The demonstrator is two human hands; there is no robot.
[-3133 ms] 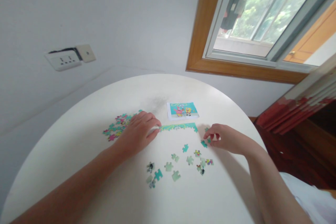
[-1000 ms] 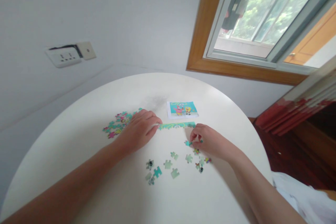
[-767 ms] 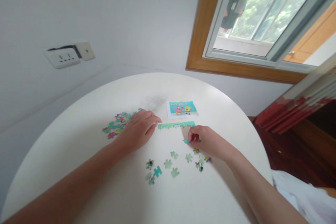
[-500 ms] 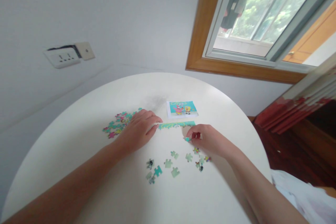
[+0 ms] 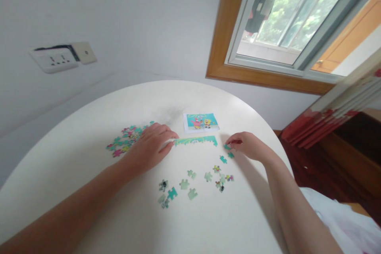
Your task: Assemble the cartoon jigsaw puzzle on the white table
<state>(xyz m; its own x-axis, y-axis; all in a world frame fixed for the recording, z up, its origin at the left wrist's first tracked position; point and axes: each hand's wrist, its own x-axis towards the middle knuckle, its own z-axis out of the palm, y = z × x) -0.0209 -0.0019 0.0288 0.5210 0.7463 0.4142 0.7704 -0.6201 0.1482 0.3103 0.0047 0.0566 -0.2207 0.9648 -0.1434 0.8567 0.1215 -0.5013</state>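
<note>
My left hand [image 5: 153, 143] rests on the table with thumb and index finger around the left end of a joined puzzle strip [image 5: 196, 140], teal with yellow-green markings. To the right of the strip, my right hand [image 5: 246, 146] pinches a teal puzzle piece [image 5: 227, 147] close to the tabletop. Just below that hand lie two loose teal pieces, a nearer one [image 5: 223, 159] and a farther one [image 5: 231, 154]. Behind the strip is a picture card [image 5: 201, 122] showing a pink and a yellow cartoon figure.
A heap of mixed puzzle pieces [image 5: 122, 143] spreads beside my left hand. Several pale green pieces [image 5: 184, 184] and patterned pieces [image 5: 229, 177] are scattered nearer me on the round white table [image 5: 133, 222]. Wall and window frame [image 5: 268, 81] stand beyond the far edge.
My right hand has moved rightward, away from the strip. Two loose teal pieces now show by it. My left hand stays at the strip's left end; the view has shifted slightly.
</note>
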